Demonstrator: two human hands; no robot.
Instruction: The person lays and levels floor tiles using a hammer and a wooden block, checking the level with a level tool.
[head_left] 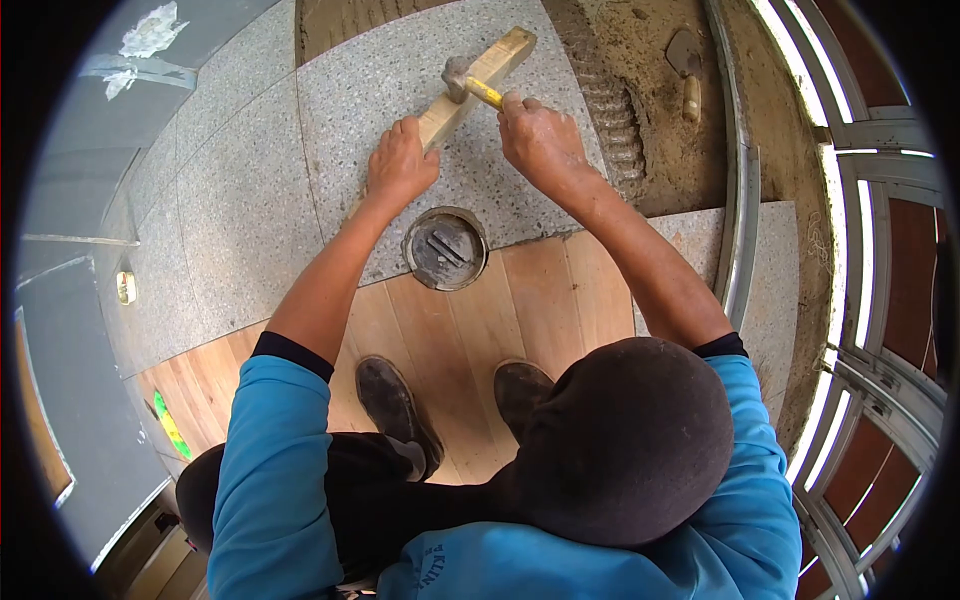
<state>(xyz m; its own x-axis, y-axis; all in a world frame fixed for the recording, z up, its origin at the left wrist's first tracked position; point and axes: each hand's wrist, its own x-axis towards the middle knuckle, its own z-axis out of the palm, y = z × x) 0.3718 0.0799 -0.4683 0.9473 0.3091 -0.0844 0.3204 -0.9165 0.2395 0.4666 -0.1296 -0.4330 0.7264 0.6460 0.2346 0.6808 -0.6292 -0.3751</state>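
My left hand point(402, 165) is closed round the lower part of a wooden block point(502, 58), which lies slantwise on a speckled grey tile point(370, 90). In my right hand point(543, 140) is the yellow handle of a hammer point(484, 93). The hammer's head is at the middle of the block, over its upper face; whether it touches the wood is hard to tell. Below my hands, a round drain cover point(446, 248) sits in a cutout at the tile's edge.
Wood-look planks point(460, 320) lie under my shoes. To the right are ridged mortar point(612, 120), a trowel point(688, 70) on the sandy bed, a long metal bar point(738, 190) and a metal frame point(868, 250). A grey wall point(75, 300) stands at left.
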